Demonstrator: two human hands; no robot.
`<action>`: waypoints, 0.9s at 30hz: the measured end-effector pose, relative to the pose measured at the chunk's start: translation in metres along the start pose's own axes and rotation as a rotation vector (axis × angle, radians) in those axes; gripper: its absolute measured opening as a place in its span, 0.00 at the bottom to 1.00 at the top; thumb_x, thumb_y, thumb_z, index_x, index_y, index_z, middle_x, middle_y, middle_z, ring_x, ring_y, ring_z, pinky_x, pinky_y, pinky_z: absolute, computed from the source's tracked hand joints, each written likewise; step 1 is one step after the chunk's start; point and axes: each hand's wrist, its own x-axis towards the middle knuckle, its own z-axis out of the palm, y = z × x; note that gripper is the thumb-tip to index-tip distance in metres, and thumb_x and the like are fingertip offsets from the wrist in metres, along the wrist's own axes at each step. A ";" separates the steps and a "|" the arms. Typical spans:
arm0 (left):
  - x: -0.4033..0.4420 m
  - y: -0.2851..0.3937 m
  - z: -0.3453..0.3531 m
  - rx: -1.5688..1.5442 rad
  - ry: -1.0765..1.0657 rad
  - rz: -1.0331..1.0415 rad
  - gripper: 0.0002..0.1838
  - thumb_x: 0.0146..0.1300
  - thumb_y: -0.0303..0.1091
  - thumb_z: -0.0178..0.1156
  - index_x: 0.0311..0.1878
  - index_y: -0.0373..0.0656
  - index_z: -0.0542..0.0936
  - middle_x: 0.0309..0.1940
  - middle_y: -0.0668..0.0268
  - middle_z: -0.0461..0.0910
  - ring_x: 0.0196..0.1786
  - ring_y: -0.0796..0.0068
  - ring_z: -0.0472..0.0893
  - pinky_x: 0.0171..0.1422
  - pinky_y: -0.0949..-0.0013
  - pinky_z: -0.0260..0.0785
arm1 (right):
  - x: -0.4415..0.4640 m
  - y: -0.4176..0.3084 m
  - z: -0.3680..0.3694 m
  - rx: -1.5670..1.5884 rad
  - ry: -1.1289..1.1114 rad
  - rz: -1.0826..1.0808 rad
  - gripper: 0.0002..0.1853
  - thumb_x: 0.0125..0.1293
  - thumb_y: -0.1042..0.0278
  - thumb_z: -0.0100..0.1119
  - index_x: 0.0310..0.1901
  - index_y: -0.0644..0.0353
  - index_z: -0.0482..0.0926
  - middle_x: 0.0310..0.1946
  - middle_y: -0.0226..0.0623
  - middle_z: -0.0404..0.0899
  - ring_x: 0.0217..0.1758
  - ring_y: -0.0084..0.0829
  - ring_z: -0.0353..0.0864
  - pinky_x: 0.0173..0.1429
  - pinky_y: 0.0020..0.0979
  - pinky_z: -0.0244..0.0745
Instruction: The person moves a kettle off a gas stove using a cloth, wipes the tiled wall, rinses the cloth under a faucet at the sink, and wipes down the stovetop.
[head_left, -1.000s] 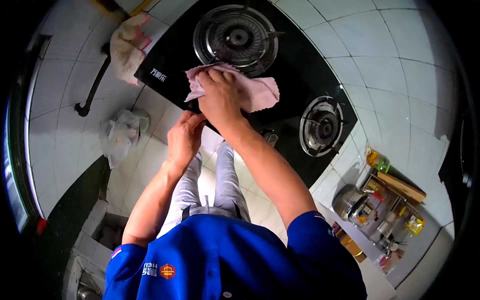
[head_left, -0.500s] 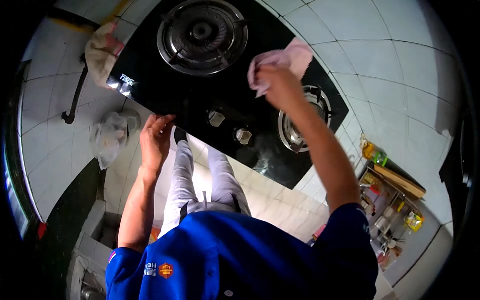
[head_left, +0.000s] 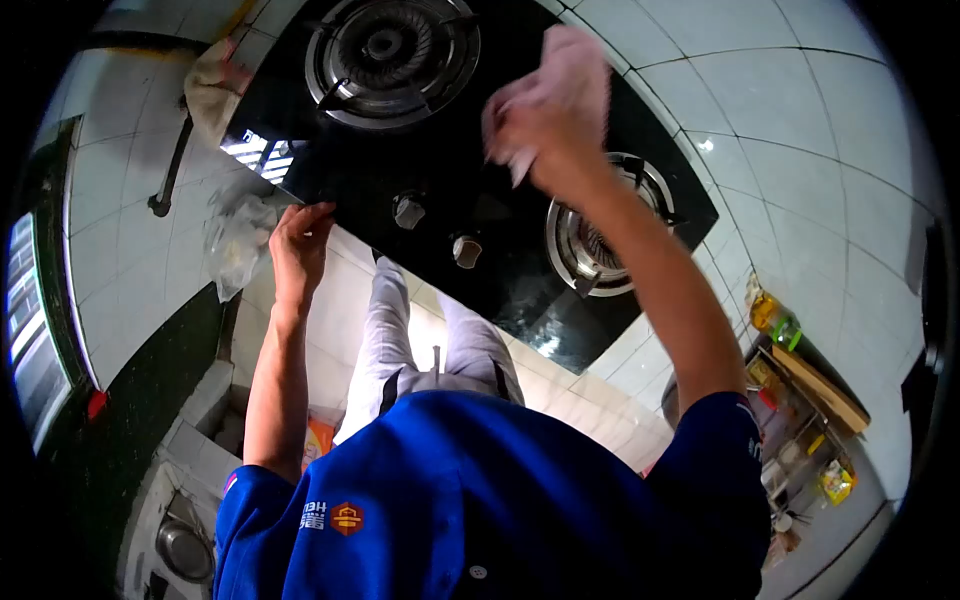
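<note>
A crumpled pink cloth (head_left: 572, 75) is gripped in my right hand (head_left: 552, 150), over the black glass between the two burners. Its loose end flares out beyond my fingers and is blurred. My left hand (head_left: 301, 240) is closed at the front edge of the gas stove (head_left: 350, 180), fingertips over the rim; the underside of this grip is hidden. The large burner (head_left: 385, 45) lies at the far left of the glass. Near my right forearm is the smaller burner (head_left: 580, 245), partly covered by the arm. Two control knobs (head_left: 408, 211) sit close to the front edge.
White tiled wall (head_left: 740, 110) runs along the right. A clear plastic bag (head_left: 238, 245) hangs left of my left hand, with a beige cloth (head_left: 212, 95) beyond it. At lower right stands a rack (head_left: 800, 420) with bottles and packets. A metal bowl (head_left: 185, 550) is at lower left.
My right hand and the pink cloth have shifted slightly up in view, and the cloth's loose end now points more upward. My left hand stays at the stove edge. The whole view has shifted slightly.
</note>
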 end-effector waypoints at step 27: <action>-0.009 -0.015 0.013 -0.155 0.067 -0.087 0.09 0.61 0.22 0.65 0.45 0.39 0.86 0.32 0.66 0.80 0.35 0.76 0.81 0.43 0.74 0.72 | -0.016 0.043 -0.049 -0.199 -0.079 0.135 0.10 0.50 0.79 0.64 0.36 0.56 0.86 0.46 0.40 0.79 0.52 0.44 0.78 0.55 0.41 0.74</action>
